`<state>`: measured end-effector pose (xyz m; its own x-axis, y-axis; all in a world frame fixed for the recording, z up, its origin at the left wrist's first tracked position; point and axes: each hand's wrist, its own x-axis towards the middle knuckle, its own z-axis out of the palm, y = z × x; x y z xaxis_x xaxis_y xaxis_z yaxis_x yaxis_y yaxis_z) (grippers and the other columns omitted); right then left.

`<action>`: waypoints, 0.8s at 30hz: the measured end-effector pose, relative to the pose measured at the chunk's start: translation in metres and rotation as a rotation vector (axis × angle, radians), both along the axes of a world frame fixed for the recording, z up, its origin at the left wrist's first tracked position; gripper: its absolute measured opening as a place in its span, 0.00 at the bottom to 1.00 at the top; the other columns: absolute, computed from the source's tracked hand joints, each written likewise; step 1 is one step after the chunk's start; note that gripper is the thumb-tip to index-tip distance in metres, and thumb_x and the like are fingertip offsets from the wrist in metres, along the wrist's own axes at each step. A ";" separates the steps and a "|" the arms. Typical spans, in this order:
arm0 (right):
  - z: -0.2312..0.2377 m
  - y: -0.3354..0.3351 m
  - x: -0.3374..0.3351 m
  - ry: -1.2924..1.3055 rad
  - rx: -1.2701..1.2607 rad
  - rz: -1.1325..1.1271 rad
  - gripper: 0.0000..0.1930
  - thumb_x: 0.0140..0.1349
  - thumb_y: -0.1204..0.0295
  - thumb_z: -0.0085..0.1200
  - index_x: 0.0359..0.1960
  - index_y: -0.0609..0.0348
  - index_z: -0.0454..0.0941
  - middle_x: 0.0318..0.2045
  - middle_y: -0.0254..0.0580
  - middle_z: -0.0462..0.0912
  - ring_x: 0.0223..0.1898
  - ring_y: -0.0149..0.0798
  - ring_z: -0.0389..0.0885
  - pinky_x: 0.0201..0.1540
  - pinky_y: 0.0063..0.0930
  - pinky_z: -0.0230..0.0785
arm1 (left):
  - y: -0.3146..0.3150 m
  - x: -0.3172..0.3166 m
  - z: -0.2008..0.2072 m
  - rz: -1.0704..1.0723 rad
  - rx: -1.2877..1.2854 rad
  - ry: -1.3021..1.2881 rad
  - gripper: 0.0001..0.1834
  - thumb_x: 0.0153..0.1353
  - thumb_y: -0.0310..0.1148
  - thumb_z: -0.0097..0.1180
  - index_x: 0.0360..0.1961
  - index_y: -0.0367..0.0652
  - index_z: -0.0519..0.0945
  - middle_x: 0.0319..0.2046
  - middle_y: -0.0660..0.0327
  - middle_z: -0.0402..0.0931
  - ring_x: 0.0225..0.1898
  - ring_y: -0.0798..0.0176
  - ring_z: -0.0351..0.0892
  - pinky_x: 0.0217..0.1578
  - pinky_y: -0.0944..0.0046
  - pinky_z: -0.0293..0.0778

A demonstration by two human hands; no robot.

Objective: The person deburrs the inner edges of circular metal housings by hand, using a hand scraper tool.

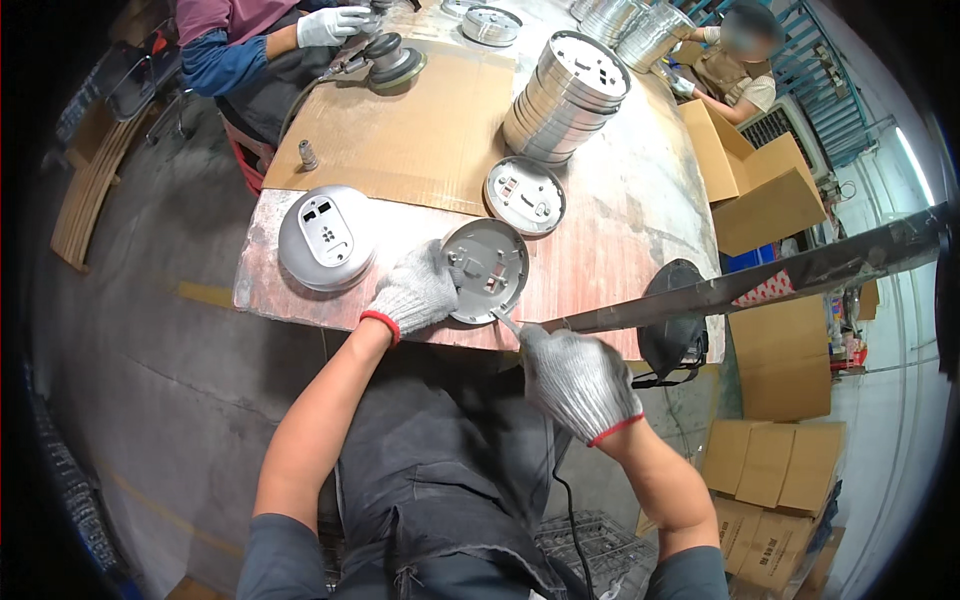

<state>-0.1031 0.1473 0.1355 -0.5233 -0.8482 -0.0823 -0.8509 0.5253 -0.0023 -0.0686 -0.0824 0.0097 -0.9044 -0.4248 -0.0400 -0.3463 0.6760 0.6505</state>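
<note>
My left hand, in a grey knit glove with a red cuff, grips the left rim of a round, shallow grey metal housing. Its hollow inner side faces up, showing cut-outs and small posts. My right hand, gloved the same way, is closed around a thin metal hand tool. The tool's tip touches or nearly touches the housing's near rim; most of it is hidden in the fist. Left of my left hand, a domed silver housing rests with its slotted face up. Beyond the held piece lies another round housing.
A tall stack of round housings stands farther back on cardboard. A disc sander lies near a co-worker's gloved hand. A dark metal bar crosses at right, by a black round object. Another person sits far right.
</note>
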 end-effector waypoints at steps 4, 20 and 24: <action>-0.019 0.018 0.013 -0.026 -0.057 -0.102 0.11 0.63 0.67 0.58 0.47 0.50 0.78 0.23 0.45 0.83 0.22 0.49 0.85 0.24 0.42 0.78 | -0.006 -0.006 0.010 -0.037 0.008 -0.144 0.25 0.60 0.41 0.55 0.50 0.29 0.76 0.39 0.35 0.82 0.44 0.34 0.84 0.48 0.45 0.79; -0.132 0.080 -0.023 -0.270 -0.450 -0.096 0.22 0.64 0.55 0.63 0.59 0.42 0.78 0.32 0.49 0.84 0.30 0.56 0.86 0.31 0.49 0.78 | -0.010 -0.057 0.096 0.322 0.174 0.020 0.26 0.64 0.45 0.55 0.60 0.47 0.79 0.55 0.50 0.83 0.58 0.47 0.81 0.59 0.54 0.75; -0.106 0.057 -0.010 -0.289 -0.495 -0.030 0.18 0.66 0.57 0.60 0.55 0.46 0.78 0.33 0.52 0.86 0.32 0.58 0.86 0.34 0.51 0.78 | -0.011 -0.107 0.086 0.361 0.070 0.036 0.24 0.67 0.49 0.57 0.57 0.47 0.81 0.53 0.49 0.83 0.58 0.46 0.81 0.59 0.52 0.75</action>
<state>-0.1130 0.2040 0.0292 -0.5627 -0.8073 0.1777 -0.7642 0.4261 -0.4842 -0.1755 -0.0938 0.0961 -0.6984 -0.7139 -0.0515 -0.5303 0.4677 0.7071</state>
